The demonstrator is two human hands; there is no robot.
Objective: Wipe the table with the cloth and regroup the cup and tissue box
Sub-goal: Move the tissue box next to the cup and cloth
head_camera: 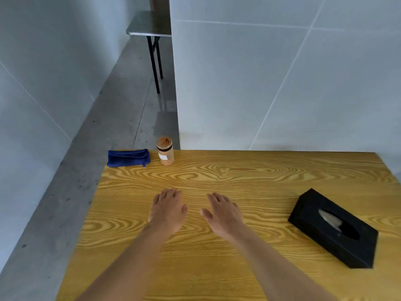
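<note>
- Left hand [168, 210]: palm down over the middle of the bench [249, 177], fingers [171, 193] stretched forward and loosely spread, holding nothing; whether the palm touches the surface cannot be told.
- Right hand [224, 216]: just beside the left, also palm down with fingers extended and thumb out to the side, empty. The two hands lie apart, with a strip of bare wood between them.
- Both bare forearms run in from the near edge and converge toward the centre.
- Bench: yellow wood with bold swirling grain; its far edge meets a pale panelled wall [282, 72].
- Tissue box [333, 229]: black, long and flat, lying at an angle near the right edge, well apart from the right hand; a white tissue [329, 219] shows in the slot on top.
- Cup [165, 151]: a tan, lidded cylinder with a dark band and a white label, upright at the far left edge.
- Cloth [128, 157]: blue, folded, on the far left corner, just beside the cup and left of it.
- Floor [76, 170]: grey concrete left of the bench; a second table [149, 23] with black legs stands farther back.
</note>
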